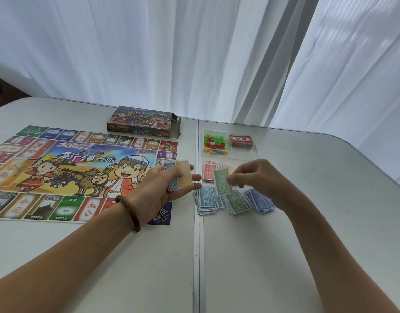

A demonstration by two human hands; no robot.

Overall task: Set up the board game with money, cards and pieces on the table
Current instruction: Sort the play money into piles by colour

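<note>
My left hand (165, 188) lay palm up over the near right corner of the board (70, 168), its fingers (195, 177) curled under a stack of bills (179, 177) with the thumb across the top. An orange bill faced up on that stack, with teal edges showing beneath it.

My right hand (255, 175) hung just beside it, its fingers (234, 178) pinching one green bill (222, 182) by its right edge. That bill was tilted and held clear of the table (239, 256), between the two hands and above the sorted money.

Below it lay four piles: a red pile (209, 172) farther from me, and nearer me a teal pile (207, 201), a green pile (237, 203) and a blue pile (261, 201) side by side. The held green bill overlapped the gap between the teal and green piles in my view. Something orange showed behind my right fingers, but I could not tell what.

Beyond the money sat a clear tray (208, 132) with small coloured pieces (214, 144) on its left side and a red card deck (240, 141) on its right. The game box (142, 120) lay past the board's far edge, its right end flap open. A brown bracelet (129, 213) ringed my left wrist.
</note>
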